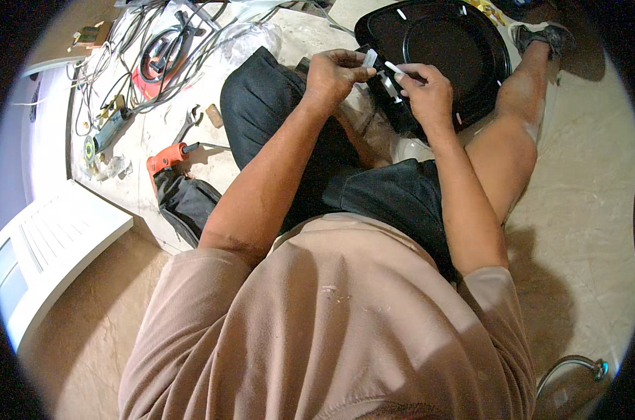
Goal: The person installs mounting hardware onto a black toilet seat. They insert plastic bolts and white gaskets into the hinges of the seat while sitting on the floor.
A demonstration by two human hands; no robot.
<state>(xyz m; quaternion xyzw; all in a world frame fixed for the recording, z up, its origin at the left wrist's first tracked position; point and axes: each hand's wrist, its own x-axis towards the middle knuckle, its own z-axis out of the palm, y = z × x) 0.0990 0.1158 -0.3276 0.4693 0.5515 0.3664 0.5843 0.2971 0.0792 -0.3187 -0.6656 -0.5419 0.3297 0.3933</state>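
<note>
A glossy black toilet seat (496, 52) with small white pads lies on the floor beyond my knees. Over its near left edge, my two hands are close together. My left hand (335, 77) is closed, pinching a small whitish plastic piece (370, 59) between thumb and fingers. Closed as well, my right hand (427, 94) grips a short white plastic pin (393, 68) with thumb and forefinger. Just below the fingertips, a white fitting (389, 87) shows against the black edge. I cannot tell whether the held pieces touch it.
At the left lie an orange-and-black drill (167, 159), an open-ended wrench (188, 123), an angle grinder (109, 131) and tangled cables (132, 42). Clear plastic wrap (251, 45) sits behind my left knee. A white panelled box (58, 245) stands lower left, a hose (569, 362) lower right.
</note>
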